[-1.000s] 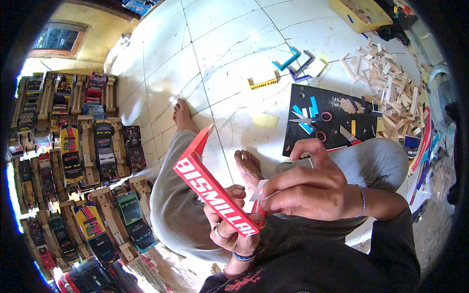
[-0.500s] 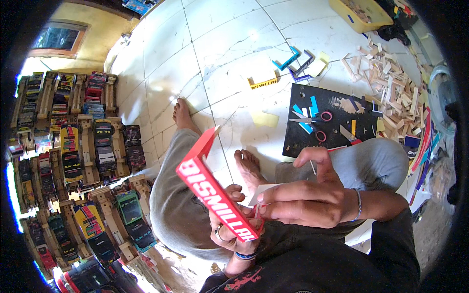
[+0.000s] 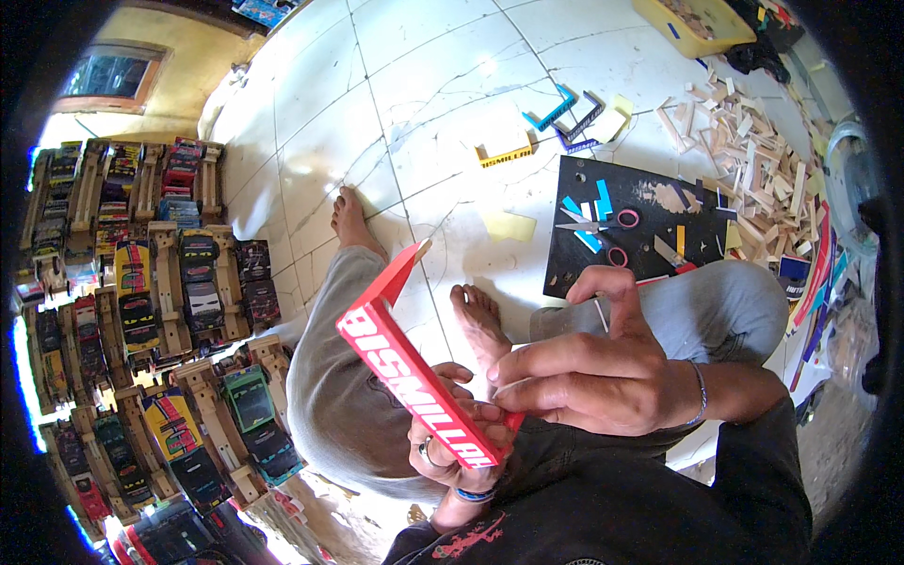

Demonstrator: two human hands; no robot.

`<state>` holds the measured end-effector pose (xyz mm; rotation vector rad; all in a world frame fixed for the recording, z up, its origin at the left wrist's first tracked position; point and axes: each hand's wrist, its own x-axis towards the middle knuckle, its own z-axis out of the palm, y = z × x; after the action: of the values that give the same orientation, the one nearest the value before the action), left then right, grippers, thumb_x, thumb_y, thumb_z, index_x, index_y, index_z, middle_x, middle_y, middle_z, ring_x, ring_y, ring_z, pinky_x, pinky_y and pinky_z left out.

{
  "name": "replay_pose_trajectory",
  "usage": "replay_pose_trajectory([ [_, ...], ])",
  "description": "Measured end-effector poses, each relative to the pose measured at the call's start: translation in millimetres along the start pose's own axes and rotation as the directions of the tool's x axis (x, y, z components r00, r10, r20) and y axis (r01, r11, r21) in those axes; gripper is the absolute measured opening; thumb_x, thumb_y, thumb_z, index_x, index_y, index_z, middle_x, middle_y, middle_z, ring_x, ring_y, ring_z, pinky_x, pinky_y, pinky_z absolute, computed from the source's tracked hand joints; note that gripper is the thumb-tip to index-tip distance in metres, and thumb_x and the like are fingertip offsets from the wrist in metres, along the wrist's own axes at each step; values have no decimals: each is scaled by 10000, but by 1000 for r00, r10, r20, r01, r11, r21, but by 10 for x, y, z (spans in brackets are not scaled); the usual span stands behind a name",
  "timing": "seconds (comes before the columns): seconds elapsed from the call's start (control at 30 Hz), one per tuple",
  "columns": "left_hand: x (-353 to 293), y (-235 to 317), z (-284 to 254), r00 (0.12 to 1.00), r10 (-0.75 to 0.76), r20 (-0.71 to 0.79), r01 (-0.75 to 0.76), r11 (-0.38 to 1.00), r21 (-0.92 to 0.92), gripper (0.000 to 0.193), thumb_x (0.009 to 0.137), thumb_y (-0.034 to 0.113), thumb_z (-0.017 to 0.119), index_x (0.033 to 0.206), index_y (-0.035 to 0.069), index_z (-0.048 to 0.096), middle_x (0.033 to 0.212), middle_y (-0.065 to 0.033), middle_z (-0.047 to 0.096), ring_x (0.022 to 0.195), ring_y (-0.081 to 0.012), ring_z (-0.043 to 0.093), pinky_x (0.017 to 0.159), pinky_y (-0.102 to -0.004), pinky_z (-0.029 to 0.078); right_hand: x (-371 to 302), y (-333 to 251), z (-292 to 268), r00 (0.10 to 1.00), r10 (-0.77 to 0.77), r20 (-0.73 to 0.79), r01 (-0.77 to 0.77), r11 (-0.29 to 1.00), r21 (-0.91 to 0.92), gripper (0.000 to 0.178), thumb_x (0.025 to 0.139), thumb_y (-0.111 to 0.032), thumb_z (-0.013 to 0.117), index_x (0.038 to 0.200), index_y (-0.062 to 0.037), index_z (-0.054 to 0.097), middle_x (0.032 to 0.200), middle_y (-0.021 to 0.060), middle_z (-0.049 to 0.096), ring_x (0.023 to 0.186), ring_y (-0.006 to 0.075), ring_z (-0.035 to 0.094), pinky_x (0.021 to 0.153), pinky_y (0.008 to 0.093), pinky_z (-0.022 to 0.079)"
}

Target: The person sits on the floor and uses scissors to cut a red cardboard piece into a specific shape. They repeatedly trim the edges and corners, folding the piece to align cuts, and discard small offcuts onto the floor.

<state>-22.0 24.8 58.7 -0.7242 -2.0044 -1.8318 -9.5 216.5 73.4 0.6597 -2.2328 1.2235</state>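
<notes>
My left hand (image 3: 429,452), wearing a ring, is closed around a red U-shaped bracket (image 3: 411,380) with white lettering along its long side. The bracket slants, its far arm sticking up away from me. My right hand (image 3: 603,381) reaches across from the right, its fingertips pinched at the bracket's near end, where a bit of red shows beneath them. One finger of that hand is raised and bent, with a thin pale stick-like thing (image 3: 603,315) beside it. What lies under the right fingertips is hidden.
A black board (image 3: 589,264) holds scissors (image 3: 603,224), a cutter (image 3: 671,254) and coloured strips. Yellow (image 3: 507,156), blue (image 3: 552,110) and dark brackets lie beyond it. Wood offcuts (image 3: 753,160) are heaped right, near a yellow tub (image 3: 692,28). Toy trucks (image 3: 179,433) line the left.
The white piece that showed between my hands is out of sight. My right fingertips have shifted slightly and press at the bracket's near end. The bracket has barely moved.
</notes>
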Motion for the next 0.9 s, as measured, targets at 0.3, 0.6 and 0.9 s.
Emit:
replay_pose_trajectory([
  [0.3, -33, -25, 58, 861, -483, -158, 389, 827, -406, 229, 1009, 245, 634, 1053, 21, 618, 971, -89, 633, 980, -243, 601, 863, -371, 523, 119, 127, 78, 931, 323, 172, -365, 851, 378, 463, 792, -326, 831, 1157, -123, 632, 1021, -20, 650, 927, 173, 620, 938, 376, 408],
  [0.6, -3, -7, -13, 650, -753, 99, 624, 455, -635, 251, 1035, 275, 587, 1159, 60, 620, 1088, -72, 667, 1028, -207, 640, 919, -374, 524, 74, 164, 93, 901, 354, 252, -430, 809, 401, 180, 878, -271, 762, 1006, -153, 720, 974, -27, 718, 927, 145, 667, 917, 352, 420],
  [0.9, 13, -39, -50, 553, -787, 273, 702, 263, -662, 289, 1033, 310, 568, 1185, 70, 616, 1136, -75, 656, 1108, -217, 622, 997, -408, 495, 84, 212, 113, 962, 237, 138, -268, 920, 285, 165, 842, -239, 776, 985, -185, 713, 962, -45, 693, 955, 137, 654, 928, 361, 409],
])
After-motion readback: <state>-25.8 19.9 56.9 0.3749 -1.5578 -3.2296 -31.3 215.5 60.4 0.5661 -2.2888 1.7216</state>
